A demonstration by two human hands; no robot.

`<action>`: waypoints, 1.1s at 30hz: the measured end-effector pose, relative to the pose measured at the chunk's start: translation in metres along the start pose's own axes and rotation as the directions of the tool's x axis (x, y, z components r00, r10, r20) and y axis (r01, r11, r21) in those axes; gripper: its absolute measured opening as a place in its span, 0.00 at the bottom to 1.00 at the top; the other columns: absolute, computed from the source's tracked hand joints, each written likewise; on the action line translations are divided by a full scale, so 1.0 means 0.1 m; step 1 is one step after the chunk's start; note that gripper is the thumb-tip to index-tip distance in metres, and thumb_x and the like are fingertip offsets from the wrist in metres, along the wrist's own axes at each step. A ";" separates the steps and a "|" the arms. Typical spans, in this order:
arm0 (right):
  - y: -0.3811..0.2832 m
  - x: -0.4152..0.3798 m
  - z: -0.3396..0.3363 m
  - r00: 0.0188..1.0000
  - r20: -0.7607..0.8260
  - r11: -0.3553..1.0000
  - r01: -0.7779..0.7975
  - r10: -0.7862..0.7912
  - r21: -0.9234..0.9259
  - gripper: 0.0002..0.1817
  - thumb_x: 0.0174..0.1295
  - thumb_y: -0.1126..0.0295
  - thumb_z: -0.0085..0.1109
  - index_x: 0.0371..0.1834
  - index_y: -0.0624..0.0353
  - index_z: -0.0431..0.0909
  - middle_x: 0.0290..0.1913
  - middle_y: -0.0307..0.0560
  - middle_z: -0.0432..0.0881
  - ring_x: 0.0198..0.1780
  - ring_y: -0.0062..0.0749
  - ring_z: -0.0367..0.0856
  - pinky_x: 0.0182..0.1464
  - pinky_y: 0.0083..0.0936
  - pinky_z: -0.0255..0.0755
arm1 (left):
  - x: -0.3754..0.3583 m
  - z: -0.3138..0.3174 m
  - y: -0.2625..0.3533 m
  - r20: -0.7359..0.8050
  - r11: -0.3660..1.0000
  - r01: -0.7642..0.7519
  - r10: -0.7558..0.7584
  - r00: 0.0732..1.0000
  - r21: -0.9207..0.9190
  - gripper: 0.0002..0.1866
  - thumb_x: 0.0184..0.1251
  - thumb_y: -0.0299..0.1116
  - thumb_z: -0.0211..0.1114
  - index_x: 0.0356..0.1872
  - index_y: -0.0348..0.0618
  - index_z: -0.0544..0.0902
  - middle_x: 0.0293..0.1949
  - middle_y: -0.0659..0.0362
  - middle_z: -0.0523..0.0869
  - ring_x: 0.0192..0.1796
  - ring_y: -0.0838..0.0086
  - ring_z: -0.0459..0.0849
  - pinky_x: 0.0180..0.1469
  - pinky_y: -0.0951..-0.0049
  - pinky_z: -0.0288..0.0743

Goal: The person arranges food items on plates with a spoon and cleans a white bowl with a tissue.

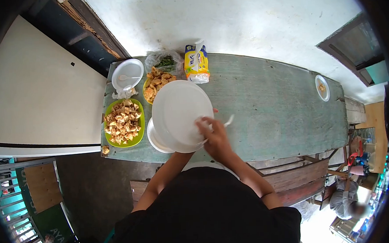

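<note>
Right hand (213,136) grip holding white spoon (226,122) over white plate (178,113); left hand hidden beneath, grip unclear.

Weathered green table (273,113): green plate (139,134), yellow plate (144,86), white bowl (127,73), saucer (322,88).

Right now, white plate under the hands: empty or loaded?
Empty. The white plate shows a bare surface; the right hand holds only a white plastic spoon over it.
</note>
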State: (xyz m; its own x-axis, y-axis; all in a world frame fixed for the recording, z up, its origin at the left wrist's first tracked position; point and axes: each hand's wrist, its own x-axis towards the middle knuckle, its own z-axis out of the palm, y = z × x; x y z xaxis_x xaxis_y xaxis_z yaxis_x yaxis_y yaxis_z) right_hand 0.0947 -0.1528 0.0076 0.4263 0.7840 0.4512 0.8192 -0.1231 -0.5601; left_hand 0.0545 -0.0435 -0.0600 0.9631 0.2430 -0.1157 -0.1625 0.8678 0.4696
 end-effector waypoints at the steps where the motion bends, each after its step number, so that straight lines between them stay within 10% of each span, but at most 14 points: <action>1: -0.08 -0.01 0.01 0.992 0.014 0.988 0.122 -0.124 0.098 0.25 0.44 0.80 0.53 0.52 0.61 0.75 0.54 0.52 0.73 0.52 0.44 0.75 0.47 0.39 0.69 | 0.06 0.01 -0.03 0.016 0.998 0.045 -0.044 0.999 -0.035 0.32 0.63 0.59 0.50 0.62 0.48 0.65 0.41 0.49 0.73 0.40 0.59 0.72 0.42 0.59 0.71; 6: -0.15 0.16 0.00 0.918 0.142 0.928 0.358 -0.370 0.107 0.27 0.47 0.78 0.53 0.55 0.66 0.72 0.58 0.50 0.72 0.54 0.40 0.74 0.47 0.37 0.70 | 0.24 -0.04 -0.01 0.108 0.944 0.266 -0.249 0.962 -0.194 0.32 0.63 0.59 0.50 0.62 0.50 0.65 0.40 0.50 0.73 0.38 0.60 0.71 0.41 0.61 0.70; 14: 0.19 0.72 -0.04 0.998 0.019 0.998 0.052 -0.051 -0.038 0.33 0.44 0.82 0.52 0.60 0.57 0.70 0.63 0.45 0.68 0.60 0.42 0.69 0.50 0.39 0.64 | 0.35 -0.06 -0.22 0.307 0.720 0.577 -0.490 0.816 -0.386 0.30 0.63 0.58 0.49 0.62 0.53 0.65 0.39 0.51 0.72 0.36 0.62 0.69 0.40 0.63 0.68; 18: -0.16 0.23 0.16 0.903 0.262 0.940 0.328 -0.341 0.094 0.27 0.49 0.81 0.52 0.58 0.62 0.70 0.62 0.48 0.68 0.60 0.40 0.70 0.48 0.35 0.66 | 0.23 -0.24 -0.05 0.423 0.552 0.706 -0.566 0.708 -0.443 0.30 0.64 0.58 0.49 0.62 0.54 0.66 0.38 0.52 0.72 0.34 0.64 0.68 0.39 0.64 0.68; 20: -0.26 0.04 0.17 0.898 0.242 0.929 0.346 -0.368 0.129 0.26 0.49 0.80 0.52 0.57 0.63 0.71 0.61 0.49 0.69 0.59 0.40 0.71 0.47 0.35 0.66 | 0.28 -0.26 -0.03 0.572 0.589 0.690 -0.419 0.705 -0.420 0.28 0.65 0.57 0.48 0.64 0.60 0.64 0.37 0.53 0.72 0.33 0.65 0.66 0.38 0.65 0.65; 30: -0.04 0.13 0.07 0.995 0.064 0.997 0.073 -0.075 0.027 0.28 0.44 0.83 0.51 0.55 0.63 0.72 0.57 0.49 0.71 0.56 0.42 0.71 0.53 0.36 0.62 | 0.02 0.20 0.26 0.229 0.904 0.214 -0.134 0.964 -0.371 0.26 0.67 0.54 0.46 0.65 0.64 0.64 0.37 0.55 0.64 0.34 0.69 0.62 0.35 0.68 0.62; 33: -0.16 -0.08 0.09 0.945 0.124 0.952 0.296 -0.304 0.074 0.29 0.43 0.83 0.52 0.55 0.61 0.72 0.59 0.48 0.71 0.56 0.41 0.72 0.52 0.36 0.63 | 0.23 -0.06 0.24 0.491 0.671 0.453 -0.149 0.858 -0.587 0.27 0.68 0.52 0.48 0.66 0.57 0.64 0.38 0.54 0.63 0.37 0.66 0.64 0.38 0.67 0.65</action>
State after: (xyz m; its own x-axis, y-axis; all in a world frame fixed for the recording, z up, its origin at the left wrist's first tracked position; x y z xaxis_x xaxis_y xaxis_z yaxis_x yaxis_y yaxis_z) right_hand 0.0746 -0.1514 0.0072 0.1063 0.8537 0.5098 0.8781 0.1599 -0.4509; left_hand 0.0718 -0.0140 -0.0566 0.9561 -0.1338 0.2607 0.2009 0.9470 -0.2507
